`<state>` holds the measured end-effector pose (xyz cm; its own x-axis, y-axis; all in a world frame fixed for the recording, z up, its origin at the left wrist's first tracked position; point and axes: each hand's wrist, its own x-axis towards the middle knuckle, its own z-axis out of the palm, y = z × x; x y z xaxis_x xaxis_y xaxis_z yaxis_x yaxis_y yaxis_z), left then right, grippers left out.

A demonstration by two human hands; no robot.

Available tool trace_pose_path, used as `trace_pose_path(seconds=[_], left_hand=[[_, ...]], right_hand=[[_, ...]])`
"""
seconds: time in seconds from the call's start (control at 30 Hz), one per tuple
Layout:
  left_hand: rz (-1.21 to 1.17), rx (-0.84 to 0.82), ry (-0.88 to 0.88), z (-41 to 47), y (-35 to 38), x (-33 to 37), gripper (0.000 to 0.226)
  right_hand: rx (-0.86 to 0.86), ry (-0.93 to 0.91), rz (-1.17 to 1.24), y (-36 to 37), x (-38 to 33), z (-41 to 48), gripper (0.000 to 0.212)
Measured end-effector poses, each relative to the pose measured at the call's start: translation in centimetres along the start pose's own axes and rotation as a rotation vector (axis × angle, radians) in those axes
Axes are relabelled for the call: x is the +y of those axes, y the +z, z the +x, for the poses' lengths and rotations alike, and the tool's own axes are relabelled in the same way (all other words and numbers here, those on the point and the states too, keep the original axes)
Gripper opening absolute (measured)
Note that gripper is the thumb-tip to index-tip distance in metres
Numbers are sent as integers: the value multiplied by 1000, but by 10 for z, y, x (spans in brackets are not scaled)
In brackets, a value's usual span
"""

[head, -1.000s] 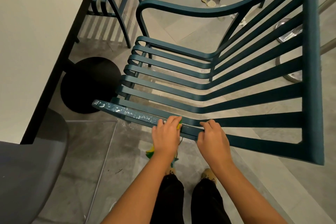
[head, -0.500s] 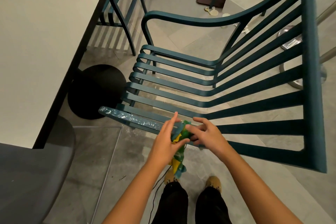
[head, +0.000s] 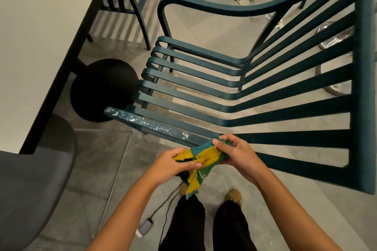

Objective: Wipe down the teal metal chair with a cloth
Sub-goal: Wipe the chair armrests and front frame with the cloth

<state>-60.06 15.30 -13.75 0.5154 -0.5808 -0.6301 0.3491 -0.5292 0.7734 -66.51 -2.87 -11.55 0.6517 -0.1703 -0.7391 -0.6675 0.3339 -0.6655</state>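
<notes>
Your left hand [head: 171, 164] and right hand [head: 234, 154] both pinch the yellow-and-green cloth [head: 201, 159], bunched between them just above the chair's near armrest [head: 146, 123]. It looks soft, limp and light, so gather it into a firm pad in one palm. The speckled armrest is rigid metal; press hard.

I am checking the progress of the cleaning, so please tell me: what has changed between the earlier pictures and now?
Both hands came off the near armrest toward the body. The cloth, pressed under the left hand before, is now held by both, the right hand gripping its other end, apparently refolding it. The chair, the white specks on the armrest and the table stayed as they were.
</notes>
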Motion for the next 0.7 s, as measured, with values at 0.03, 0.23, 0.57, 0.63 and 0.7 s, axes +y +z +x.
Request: trace_pose_path(seconds=[0.03, 0.23, 0.57, 0.63, 0.7], left_hand=[[-41, 6, -2, 0, -3, 1, 17], [295, 269, 18, 3, 2, 9, 23], [744, 236, 7, 5, 50, 10, 90], [822, 250, 33, 9, 44, 5, 71], [832, 248, 42, 12, 38, 1, 62]], right_hand=[[18, -22, -48, 2, 2, 0, 19], [193, -176, -418, 21, 12, 2, 23], [237, 72, -164, 32, 4, 5, 30], [218, 43, -195, 23, 2, 4, 31], [275, -38, -302, 14, 4, 3, 28]])
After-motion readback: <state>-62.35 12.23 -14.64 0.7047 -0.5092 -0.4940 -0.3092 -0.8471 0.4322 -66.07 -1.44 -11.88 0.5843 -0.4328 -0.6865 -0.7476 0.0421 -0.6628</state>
